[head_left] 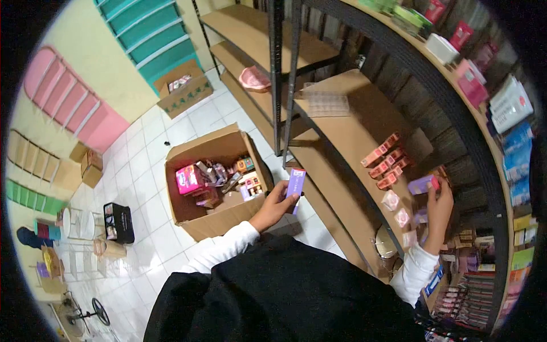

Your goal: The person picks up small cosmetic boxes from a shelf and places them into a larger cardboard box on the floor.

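Observation:
A slim purple box (296, 183) is pinched between the thumb and fingers of my left hand (274, 206), beside the open cardboard carton. Over the shelf at the right, my right hand (440, 208) has its fingers on a second purple box (421, 184) with a red end. Left of that box, rows of small orange-red boxes (386, 161) lie on the brown shelf (364, 128). Pale pink wrapped items (391, 200) sit just below them, near my right wrist. The carton (196, 145) holds a bright pink pack (189, 179) and assorted small packages.
A clear plastic tray (327, 105) lies farther back on the shelf. Black metal uprights (276, 74) stand between shelf units. Another carton (185, 102) and a black basket (118, 222) are on the tiled floor. Packaged products (511, 105) line the right-hand shelf.

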The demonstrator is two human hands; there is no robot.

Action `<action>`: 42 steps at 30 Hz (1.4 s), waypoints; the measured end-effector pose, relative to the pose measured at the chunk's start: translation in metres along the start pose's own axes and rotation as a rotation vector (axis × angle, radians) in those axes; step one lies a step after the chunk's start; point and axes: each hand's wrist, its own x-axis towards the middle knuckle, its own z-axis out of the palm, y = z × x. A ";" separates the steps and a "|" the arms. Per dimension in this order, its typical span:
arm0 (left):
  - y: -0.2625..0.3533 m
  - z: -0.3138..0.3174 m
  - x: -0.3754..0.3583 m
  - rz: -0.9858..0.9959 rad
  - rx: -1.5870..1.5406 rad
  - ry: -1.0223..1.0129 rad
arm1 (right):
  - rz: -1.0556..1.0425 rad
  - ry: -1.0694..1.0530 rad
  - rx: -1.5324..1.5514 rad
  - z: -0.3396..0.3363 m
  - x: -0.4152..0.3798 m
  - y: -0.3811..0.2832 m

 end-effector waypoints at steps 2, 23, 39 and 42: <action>-0.007 -0.012 0.003 -0.053 -0.022 0.039 | -0.203 0.060 0.263 0.010 -0.004 -0.050; -0.056 -0.222 0.006 -0.445 -0.290 0.368 | -0.402 -0.396 0.271 0.351 -0.083 -0.297; -0.266 -0.242 0.047 -0.781 -0.033 0.508 | -0.348 -0.472 0.174 0.393 -0.114 -0.287; -0.246 -0.218 0.068 -0.815 0.066 0.511 | -0.321 -0.461 0.243 0.391 -0.112 -0.290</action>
